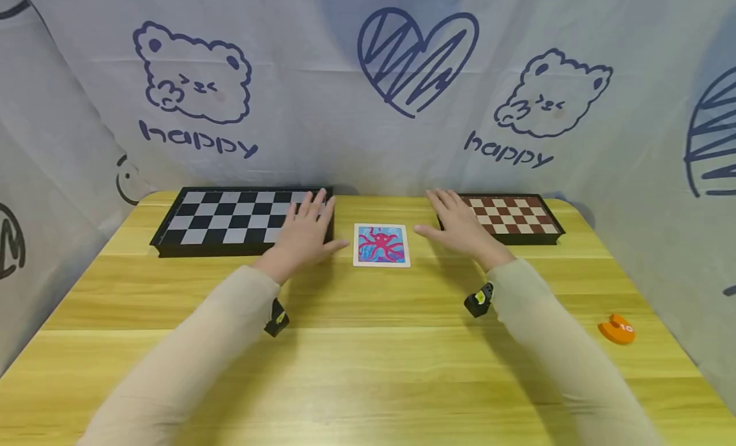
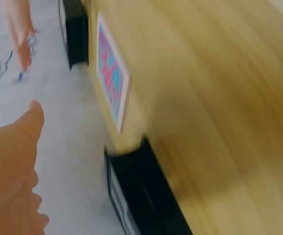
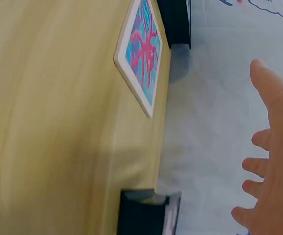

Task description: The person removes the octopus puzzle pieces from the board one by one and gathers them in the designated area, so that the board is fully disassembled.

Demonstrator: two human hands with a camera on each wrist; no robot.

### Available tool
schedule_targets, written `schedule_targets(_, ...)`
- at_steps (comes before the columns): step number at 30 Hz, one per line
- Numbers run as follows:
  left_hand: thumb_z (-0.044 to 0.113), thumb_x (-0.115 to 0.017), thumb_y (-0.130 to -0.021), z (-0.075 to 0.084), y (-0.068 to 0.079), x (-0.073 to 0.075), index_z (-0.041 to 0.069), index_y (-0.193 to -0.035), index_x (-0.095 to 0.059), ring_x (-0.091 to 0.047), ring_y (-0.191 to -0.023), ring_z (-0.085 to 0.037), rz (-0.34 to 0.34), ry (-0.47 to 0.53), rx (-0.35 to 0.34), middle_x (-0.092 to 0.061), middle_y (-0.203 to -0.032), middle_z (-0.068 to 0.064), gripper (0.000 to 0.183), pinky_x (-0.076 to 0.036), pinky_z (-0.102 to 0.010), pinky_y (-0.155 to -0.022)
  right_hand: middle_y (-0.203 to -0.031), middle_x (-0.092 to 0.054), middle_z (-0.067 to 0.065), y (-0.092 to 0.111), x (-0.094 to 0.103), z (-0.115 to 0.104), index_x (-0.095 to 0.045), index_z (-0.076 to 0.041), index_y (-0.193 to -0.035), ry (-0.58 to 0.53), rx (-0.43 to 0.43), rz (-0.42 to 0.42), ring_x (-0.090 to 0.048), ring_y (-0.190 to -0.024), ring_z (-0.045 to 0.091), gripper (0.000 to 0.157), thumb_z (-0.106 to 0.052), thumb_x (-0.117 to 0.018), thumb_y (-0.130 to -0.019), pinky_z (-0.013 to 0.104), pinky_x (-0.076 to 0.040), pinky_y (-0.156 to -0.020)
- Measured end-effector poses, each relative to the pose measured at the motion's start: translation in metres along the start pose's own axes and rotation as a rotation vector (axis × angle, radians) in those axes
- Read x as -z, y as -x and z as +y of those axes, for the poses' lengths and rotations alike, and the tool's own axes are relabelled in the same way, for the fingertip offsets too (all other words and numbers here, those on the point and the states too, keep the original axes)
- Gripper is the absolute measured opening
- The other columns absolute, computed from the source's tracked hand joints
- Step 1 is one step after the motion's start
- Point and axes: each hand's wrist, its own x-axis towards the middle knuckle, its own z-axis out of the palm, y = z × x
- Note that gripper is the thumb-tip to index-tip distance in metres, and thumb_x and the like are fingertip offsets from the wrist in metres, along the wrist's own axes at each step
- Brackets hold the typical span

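Observation:
A square octopus picture card (image 1: 382, 245) with a white border lies flat near the table's back edge, between my two hands. My left hand (image 1: 301, 238), fingers spread, hovers over the right end of a black-and-white checkered board (image 1: 230, 217) in a black frame. On the other side, my right hand (image 1: 460, 229) is stretched out with its thumb toward the card, overlapping the left end of a smaller brown-and-white checkered board (image 1: 512, 215). Neither hand holds anything. In both wrist views the hands appear raised above the tabletop, thumbs pointing inward.
An orange curved piece marked 10 (image 1: 618, 330) lies on the right side of the wooden table (image 1: 368, 369). Behind the table hangs a pale curtain (image 1: 322, 114) with bear and heart drawings. Small black cameras sit at both wrists.

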Motion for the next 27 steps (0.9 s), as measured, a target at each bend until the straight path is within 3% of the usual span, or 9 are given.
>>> schedule_targets(5,0.052,-0.043,-0.092,0.031,-0.016,-0.013,0.001,-0.146,-0.013,-0.005,-0.137,-0.033,-0.009,-0.057,-0.078,-0.008,-0.151,-0.017,0.081,-0.008,-0.047,-0.110,-0.150,-0.014,0.020,-0.007,-0.011,-0.008,-0.016,-0.004,-0.147,-0.030,0.019,-0.049,-0.006,-0.136,0.037,0.081,-0.051,-0.050,-0.090,0.054,-0.009,-0.108)
schedule_targets(11,0.048,-0.041,-0.095,0.055,-0.022,-0.027,0.000,-0.144,-0.024,-0.015,-0.136,-0.032,-0.091,-0.113,-0.089,-0.019,-0.149,-0.016,0.071,-0.008,-0.046,-0.110,-0.148,-0.020,0.019,-0.014,-0.032,-0.016,-0.021,-0.004,-0.146,-0.032,0.056,-0.136,-0.013,-0.135,0.036,0.079,-0.048,-0.054,-0.089,0.051,-0.014,-0.108)
schedule_targets(21,0.031,-0.042,-0.098,0.062,-0.020,-0.038,0.001,-0.135,-0.044,-0.029,-0.131,-0.030,-0.218,-0.217,-0.080,-0.040,-0.140,-0.012,0.047,-0.015,-0.045,-0.110,-0.144,-0.029,0.020,-0.019,-0.055,-0.014,-0.036,-0.002,-0.140,-0.078,0.048,-0.254,-0.023,-0.132,0.036,0.064,-0.033,-0.059,-0.090,0.046,-0.019,-0.108)
schedule_targets(27,0.028,-0.040,-0.099,0.063,-0.015,-0.039,0.000,-0.134,-0.046,-0.033,-0.129,-0.030,-0.223,-0.252,-0.105,-0.043,-0.137,-0.013,0.045,-0.019,-0.043,-0.109,-0.142,-0.033,0.022,-0.018,-0.057,-0.014,-0.041,0.001,-0.137,-0.077,0.067,-0.261,-0.028,-0.130,0.037,0.057,-0.028,-0.059,-0.091,0.044,-0.021,-0.108)
